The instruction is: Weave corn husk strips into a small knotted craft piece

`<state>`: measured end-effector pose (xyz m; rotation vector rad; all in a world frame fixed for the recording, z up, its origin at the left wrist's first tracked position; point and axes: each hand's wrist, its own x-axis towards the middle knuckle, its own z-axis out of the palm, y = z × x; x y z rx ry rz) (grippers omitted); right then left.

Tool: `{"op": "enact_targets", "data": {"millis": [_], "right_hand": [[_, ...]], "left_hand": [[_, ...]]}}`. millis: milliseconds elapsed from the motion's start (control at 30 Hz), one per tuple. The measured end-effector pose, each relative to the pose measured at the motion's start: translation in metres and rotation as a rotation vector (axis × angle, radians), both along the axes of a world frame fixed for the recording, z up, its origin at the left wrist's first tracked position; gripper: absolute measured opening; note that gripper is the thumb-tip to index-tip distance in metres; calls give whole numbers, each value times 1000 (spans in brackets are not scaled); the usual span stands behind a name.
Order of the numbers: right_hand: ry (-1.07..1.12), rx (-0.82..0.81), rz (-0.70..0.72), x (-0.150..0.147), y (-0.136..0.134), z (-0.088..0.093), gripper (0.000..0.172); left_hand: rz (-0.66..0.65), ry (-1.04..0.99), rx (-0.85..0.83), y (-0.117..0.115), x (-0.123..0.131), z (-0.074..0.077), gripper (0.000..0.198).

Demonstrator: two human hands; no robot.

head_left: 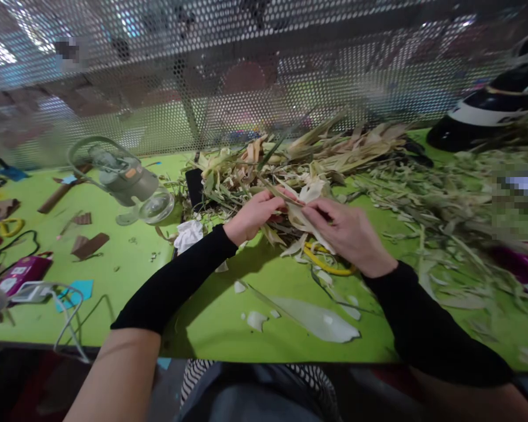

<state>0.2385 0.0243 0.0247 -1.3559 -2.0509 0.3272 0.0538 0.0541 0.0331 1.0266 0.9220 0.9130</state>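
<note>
Between my two hands is a pale, dry corn husk (297, 218), held a little above the green table. The fingers of my left hand (263, 212) pinch its left side. My right hand (345, 230) grips the other side with thumb and fingers, close to the left fingertips. Just below the right hand lie yellow scissors handles (328, 261), partly covered by husk scraps. A large loose husk piece (314, 316) rests flat nearer the table's front edge, with small torn bits beside it. Behind my hands spreads a heap of dried husks and leaves (255, 161).
A clear bottle with a grey-green lid (129, 181) lies left of the heap, near a crumpled white tissue (189, 235). Further left are a purple box (24, 274) and cables. Shredded leaves (444, 211) cover the right side. A perforated metal screen (229, 76) stands along the back.
</note>
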Motion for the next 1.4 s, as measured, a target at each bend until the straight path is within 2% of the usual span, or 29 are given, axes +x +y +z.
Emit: {"op": "enact_targets", "data": {"millis": [133, 233, 333, 433, 533, 633, 733, 900, 967, 1133, 1200, 1300, 1400], "right_hand": [[10, -48, -110, 1, 5, -8, 24], [-42, 38, -186, 1, 5, -11, 25], [-67, 164, -180, -3, 2, -12, 29], [-25, 202, -126, -9, -2, -13, 27], [105, 70, -61, -14, -5, -12, 25], [283, -80, -29, -16, -5, -8, 31], [385, -121, -57, -14, -2, -5, 37], [486, -193, -63, -10, 2, -6, 33], [462, -207, -27, -11, 1, -9, 29], [249, -208, 140, -28, -11, -15, 15], [208, -223, 187, -35, -17, -15, 18], [161, -223, 81, -38, -21, -15, 26], [92, -178, -58, -33, -19, -13, 26]], "left_hand": [[29, -129, -69, 2, -2, 3, 15], [5, -150, -27, 0, -4, 6, 10], [-37, -57, 42, -3, -3, 3, 21], [-85, 5, 66, -5, 2, -5, 35], [-93, -8, 80, -2, 5, -11, 39], [-60, -32, 102, 2, 3, -13, 37], [-59, -13, 88, 5, 0, -13, 32], [-19, -9, 31, 7, -1, -15, 21], [10, -16, 25, 7, -2, -14, 16], [76, -21, 65, 8, -9, -8, 17], [87, 11, 113, 8, -12, -5, 15], [80, 117, 255, 4, -13, -3, 12], [30, 267, 397, -5, -11, -4, 13]]}}
